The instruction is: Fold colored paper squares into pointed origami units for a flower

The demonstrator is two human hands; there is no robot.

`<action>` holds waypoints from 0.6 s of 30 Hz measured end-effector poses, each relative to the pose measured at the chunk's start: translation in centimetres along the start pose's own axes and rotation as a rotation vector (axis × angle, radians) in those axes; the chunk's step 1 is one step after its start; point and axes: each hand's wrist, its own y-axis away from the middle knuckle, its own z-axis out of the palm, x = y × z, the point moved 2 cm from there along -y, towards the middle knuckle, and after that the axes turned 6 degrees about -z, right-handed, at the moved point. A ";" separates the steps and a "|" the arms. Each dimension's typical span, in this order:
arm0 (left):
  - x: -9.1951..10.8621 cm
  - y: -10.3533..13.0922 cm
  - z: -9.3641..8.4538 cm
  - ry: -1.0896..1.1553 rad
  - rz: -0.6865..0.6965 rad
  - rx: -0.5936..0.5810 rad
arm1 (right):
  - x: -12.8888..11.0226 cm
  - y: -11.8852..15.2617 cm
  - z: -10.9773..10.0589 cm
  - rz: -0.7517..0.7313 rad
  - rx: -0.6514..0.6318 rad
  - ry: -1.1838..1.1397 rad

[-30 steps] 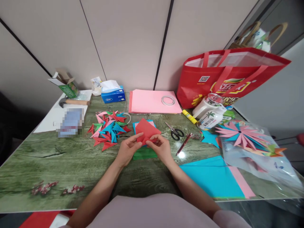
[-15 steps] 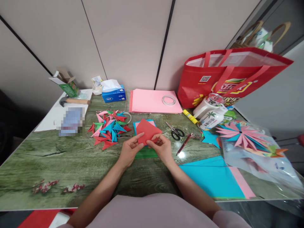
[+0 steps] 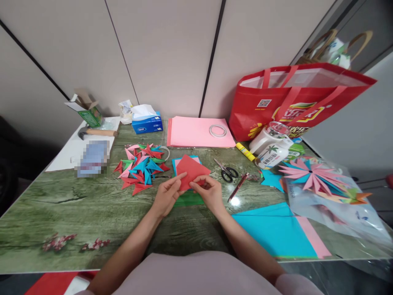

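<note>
A red sheet of paper (image 3: 193,171), turned cornerwise, is held up between my two hands. My left hand (image 3: 168,194) grips its lower left edge, thumb and index finger closed on it. At the lower right edge, my right hand (image 3: 208,190) pinches the paper between thumb and fingers. Beneath it lie a stack of coloured squares, with a green sheet (image 3: 188,199) showing nearest me. Left of my hands is a pile of folded paper pieces (image 3: 143,168) in red, blue, pink and green. Black-handled scissors (image 3: 227,172) and a dark red pen (image 3: 238,187) lie to the right.
Pink sheets (image 3: 193,131) with a tape ring sit at the back, beside a tissue box (image 3: 147,124). A red bag (image 3: 276,102), glue stick (image 3: 245,151) and white bottle (image 3: 273,152) stand right. Blue sheets (image 3: 276,229) lie front right; a hammer (image 3: 98,132) lies left.
My left thumb has shifted upward along the red paper. The paper stays in both hands at nearly the same place, and the other things have not moved.
</note>
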 end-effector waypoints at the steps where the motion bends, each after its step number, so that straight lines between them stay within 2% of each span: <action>1: 0.0 0.0 -0.1 -0.040 0.010 0.001 | 0.0 0.0 0.0 -0.001 -0.001 -0.008; 5: -0.5 -0.1 -0.5 -0.219 0.044 0.033 | 0.1 0.0 0.0 0.003 -0.018 -0.012; 11: -0.8 -0.2 -0.8 -0.213 0.084 0.051 | 0.7 0.0 0.1 -0.038 -0.115 0.042; 18: -0.4 -0.1 -0.7 -0.327 0.118 0.069 | 1.2 0.0 0.1 0.000 -0.147 0.002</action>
